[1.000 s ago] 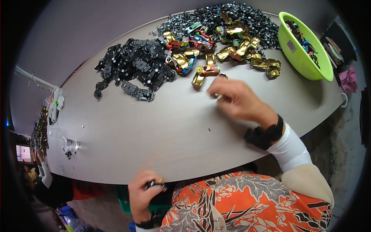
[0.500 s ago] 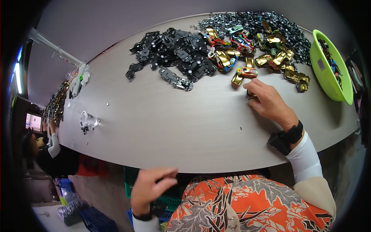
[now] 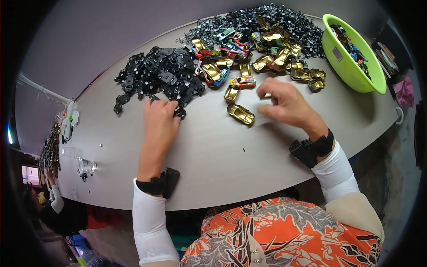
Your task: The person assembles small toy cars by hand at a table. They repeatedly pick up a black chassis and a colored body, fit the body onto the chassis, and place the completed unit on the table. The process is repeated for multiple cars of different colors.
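My left hand reaches to the front edge of a heap of black toy car chassis. Its fingers curl over a black toy car chassis, which shows only partly beside the fingertips. My right hand hovers over the table, thumb and fingers apart, holding nothing. Just left of its fingertips lies a gold toy car body. Behind that, a colourful toy car body rests by other gold and printed bodies.
A large pile of small wheel-and-axle parts spreads along the back. At right stands a lime-green basin with toy car bodies inside. A clear plastic cup lies at left. Another person sits at the table's far left end.
My left hand has come up from below the table's front edge to the chassis heap. My right hand has let go of the gold car body and drawn back slightly. The view has shifted.
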A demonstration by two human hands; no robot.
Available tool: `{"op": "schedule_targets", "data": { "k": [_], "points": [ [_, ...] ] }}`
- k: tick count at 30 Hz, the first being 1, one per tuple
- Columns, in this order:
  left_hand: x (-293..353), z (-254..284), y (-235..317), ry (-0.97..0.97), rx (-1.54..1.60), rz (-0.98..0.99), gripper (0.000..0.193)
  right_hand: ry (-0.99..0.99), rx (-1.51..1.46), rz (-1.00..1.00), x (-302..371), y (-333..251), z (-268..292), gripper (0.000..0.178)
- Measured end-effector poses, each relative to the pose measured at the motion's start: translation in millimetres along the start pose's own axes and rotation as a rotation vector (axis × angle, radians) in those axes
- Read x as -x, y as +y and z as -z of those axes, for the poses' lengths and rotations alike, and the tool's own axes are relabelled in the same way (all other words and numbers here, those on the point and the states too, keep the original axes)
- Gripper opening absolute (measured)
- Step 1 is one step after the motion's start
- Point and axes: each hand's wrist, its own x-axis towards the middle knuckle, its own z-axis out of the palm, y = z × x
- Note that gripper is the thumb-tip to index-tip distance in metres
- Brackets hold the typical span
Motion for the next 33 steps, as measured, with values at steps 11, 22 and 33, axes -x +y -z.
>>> {"op": "schedule_targets", "data": {
  "k": [11,22,33],
  "points": [
    [11.5,-8.0,59.7,-0.233,1.094,0.274,0.037,0.035,0.056,0.170,-1.5,-14.4,-46.6,0.040],
    [16.2,-16.3,67.7,-0.136,1.590,0.387,0.026,-0.012,-0.591,-0.072,3.0,-33.9,-39.0,0.034],
    [18.4,-16.5,74.6,-0.102,1.341,0.256,0.025,-0.403,-0.982,-0.432,1.4,-25.1,-43.0,0.027]
  ]
}}
